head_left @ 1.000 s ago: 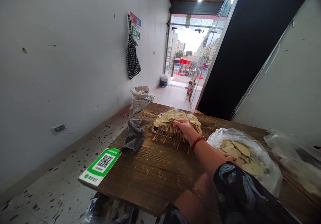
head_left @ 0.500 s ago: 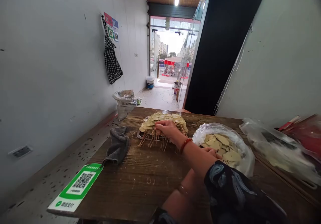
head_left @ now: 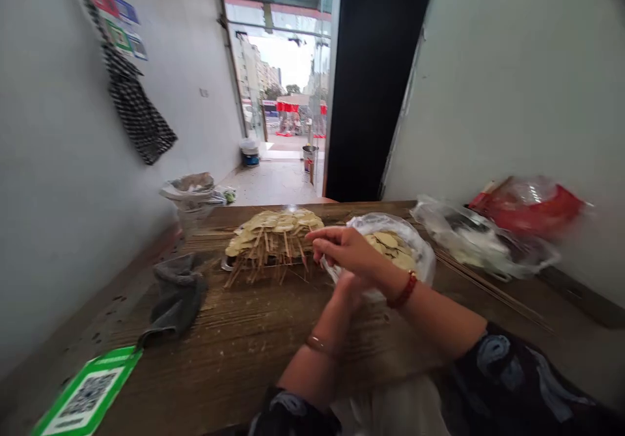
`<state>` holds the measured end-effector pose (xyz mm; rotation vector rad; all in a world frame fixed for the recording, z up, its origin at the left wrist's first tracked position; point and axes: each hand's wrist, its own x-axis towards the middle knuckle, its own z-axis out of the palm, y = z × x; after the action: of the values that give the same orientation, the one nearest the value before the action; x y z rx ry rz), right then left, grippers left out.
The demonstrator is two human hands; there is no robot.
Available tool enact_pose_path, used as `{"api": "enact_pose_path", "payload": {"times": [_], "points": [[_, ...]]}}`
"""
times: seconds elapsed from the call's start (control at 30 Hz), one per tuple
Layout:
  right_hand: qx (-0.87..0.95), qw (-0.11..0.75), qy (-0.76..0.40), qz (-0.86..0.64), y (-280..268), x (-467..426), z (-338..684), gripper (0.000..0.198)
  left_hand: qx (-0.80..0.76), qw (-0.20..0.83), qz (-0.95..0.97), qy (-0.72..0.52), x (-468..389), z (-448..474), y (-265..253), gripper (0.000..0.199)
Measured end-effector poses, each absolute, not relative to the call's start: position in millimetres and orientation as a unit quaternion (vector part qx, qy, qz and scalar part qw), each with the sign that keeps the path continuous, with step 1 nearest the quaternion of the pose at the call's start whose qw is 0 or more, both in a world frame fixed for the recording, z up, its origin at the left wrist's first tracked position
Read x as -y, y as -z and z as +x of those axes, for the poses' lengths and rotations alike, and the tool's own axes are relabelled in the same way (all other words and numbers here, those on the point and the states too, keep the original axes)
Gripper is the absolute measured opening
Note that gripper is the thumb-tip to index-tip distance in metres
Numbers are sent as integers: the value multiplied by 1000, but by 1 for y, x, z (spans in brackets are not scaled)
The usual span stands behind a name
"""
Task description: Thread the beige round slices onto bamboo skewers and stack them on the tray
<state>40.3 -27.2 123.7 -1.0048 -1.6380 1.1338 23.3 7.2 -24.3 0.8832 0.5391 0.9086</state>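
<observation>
Right hand (head_left: 347,250) has withdrawn beside skewered slices (head_left: 276,224); its and left hand's (head_left: 349,289) grip unclear.

Daylight pours in through the glass doorway (head_left: 278,114) and the sky (head_left: 282,58) is basically blown out, while the wooden table (head_left: 234,358) sits kinda dim. Blur smears the checkered apron (head_left: 141,117) and QR code card (head_left: 90,394); skewered slices (head_left: 273,228) look softish. Edges stretched, glare on the red plastic bag (head_left: 537,213).
</observation>
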Motion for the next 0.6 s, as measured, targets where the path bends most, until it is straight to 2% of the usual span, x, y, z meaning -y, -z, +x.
{"api": "enact_pose_path", "payload": {"times": [0.17,0.27,0.33,0.43,0.6], "points": [[559,541,-369,-509,-128,46,160,32,-266,776,392,-416,-3,23,6,34],[513,559,-280,-589,-115,60,236,38,-282,768,397,-415,-2,23,-3,29],[497,528,-190,-662,-99,70,278,42,-295,762,405,-410,0,24,-7,28],[488,493,-154,-703,-66,84,321,43,-299,750,423,-411,3,25,-10,29],[518,384,-94,-758,-14,101,356,25,-297,741,447,-404,3,25,-11,32]]}}
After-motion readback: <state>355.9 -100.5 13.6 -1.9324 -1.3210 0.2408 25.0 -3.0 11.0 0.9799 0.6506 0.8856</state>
